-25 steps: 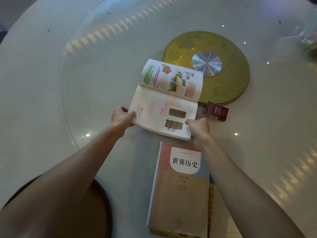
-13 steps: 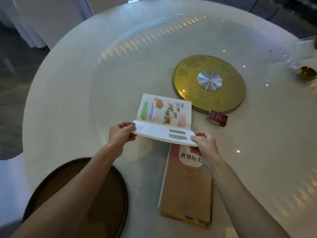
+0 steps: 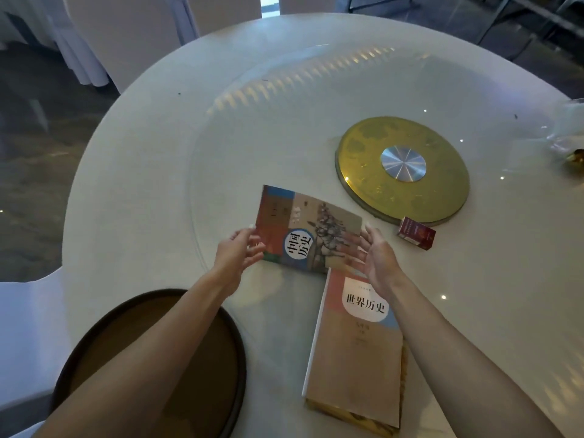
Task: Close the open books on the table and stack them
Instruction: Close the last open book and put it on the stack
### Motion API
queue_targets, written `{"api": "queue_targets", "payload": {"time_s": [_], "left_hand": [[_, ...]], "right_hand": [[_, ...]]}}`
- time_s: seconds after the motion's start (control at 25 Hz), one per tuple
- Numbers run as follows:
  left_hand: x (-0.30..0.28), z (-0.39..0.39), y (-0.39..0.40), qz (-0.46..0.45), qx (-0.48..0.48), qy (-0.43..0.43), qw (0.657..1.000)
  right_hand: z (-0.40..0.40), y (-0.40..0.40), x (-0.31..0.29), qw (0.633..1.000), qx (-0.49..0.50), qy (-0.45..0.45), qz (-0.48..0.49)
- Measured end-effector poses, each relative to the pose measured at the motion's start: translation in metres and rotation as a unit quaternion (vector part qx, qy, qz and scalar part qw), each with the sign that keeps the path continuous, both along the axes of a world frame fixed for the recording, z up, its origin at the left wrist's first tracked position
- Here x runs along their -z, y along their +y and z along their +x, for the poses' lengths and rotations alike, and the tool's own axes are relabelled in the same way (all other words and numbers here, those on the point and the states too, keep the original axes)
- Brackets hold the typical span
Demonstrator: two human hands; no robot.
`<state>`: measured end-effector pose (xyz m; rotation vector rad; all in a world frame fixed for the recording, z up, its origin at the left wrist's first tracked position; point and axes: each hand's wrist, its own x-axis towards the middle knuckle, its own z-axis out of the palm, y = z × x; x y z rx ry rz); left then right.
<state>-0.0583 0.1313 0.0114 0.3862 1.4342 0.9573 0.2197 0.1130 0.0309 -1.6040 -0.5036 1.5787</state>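
Note:
A closed book with a multicoloured cover and a dark-blue round title badge [image 3: 308,229] lies flat, turned sideways, on the white round table [image 3: 151,159]. My left hand [image 3: 238,252] holds its left edge with thumb and fingers. My right hand [image 3: 377,256] hovers with its fingers spread at the book's right edge, and I cannot tell whether it touches. Just below, a stack of closed books with a tan and pink cover on top [image 3: 357,346] lies lengthwise; the sideways book's lower right corner meets its top edge.
A gold disc with a silver hub [image 3: 401,169] sits in the table's middle under a glass turntable. A small red box [image 3: 415,232] lies beside it. A dark round tray [image 3: 151,361] sits at the near left edge. Crumpled clear plastic [image 3: 565,131] lies at far right.
The open book has been folded shut and now lies cover up. My right hand let go and opened. The camera pulled back, showing more of the table.

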Motion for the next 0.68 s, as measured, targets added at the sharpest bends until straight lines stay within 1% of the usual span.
{"api": "queue_targets", "payload": {"time_s": [0.12, 0.2, 0.28, 0.32, 0.36, 0.4, 0.44, 0.48, 0.52, 0.6, 0.68], "left_hand": [[0.027, 0.027, -0.011, -0.107, 0.018, 0.012, 0.994], [0.040, 0.047, -0.016, -0.168, 0.001, -0.003, 0.986], [0.047, 0.064, -0.015, -0.179, -0.029, -0.022, 0.983], [0.050, 0.070, -0.011, -0.170, -0.040, -0.022, 0.984], [0.051, 0.074, -0.007, -0.160, -0.049, -0.017, 0.986], [0.053, 0.076, -0.002, -0.153, -0.058, -0.006, 0.986], [0.054, 0.077, 0.002, -0.150, -0.069, 0.011, 0.986], [0.054, 0.078, 0.006, -0.145, -0.079, 0.029, 0.986], [0.054, 0.079, 0.011, -0.136, -0.086, 0.042, 0.986], [0.054, 0.079, 0.020, -0.115, -0.081, 0.055, 0.989], [0.054, 0.080, 0.029, -0.094, -0.057, 0.066, 0.992]], "right_hand": [[-0.002, 0.026, 0.016, 0.993, -0.055, -0.102, -0.004], [0.004, 0.043, 0.028, 0.982, -0.081, -0.168, -0.021], [0.012, 0.057, 0.040, 0.966, -0.124, -0.220, -0.054], [0.016, 0.064, 0.047, 0.944, -0.162, -0.279, -0.074], [0.019, 0.070, 0.053, 0.902, -0.208, -0.369, -0.087], [0.021, 0.075, 0.059, 0.848, -0.248, -0.460, -0.088], [0.021, 0.080, 0.065, 0.805, -0.274, -0.521, -0.071], [0.020, 0.084, 0.067, 0.788, -0.289, -0.542, -0.045], [0.018, 0.089, 0.068, 0.787, -0.302, -0.537, -0.022], [0.019, 0.099, 0.070, 0.798, -0.316, -0.514, -0.009], [0.024, 0.104, 0.073, 0.814, -0.297, -0.498, -0.024]]}}
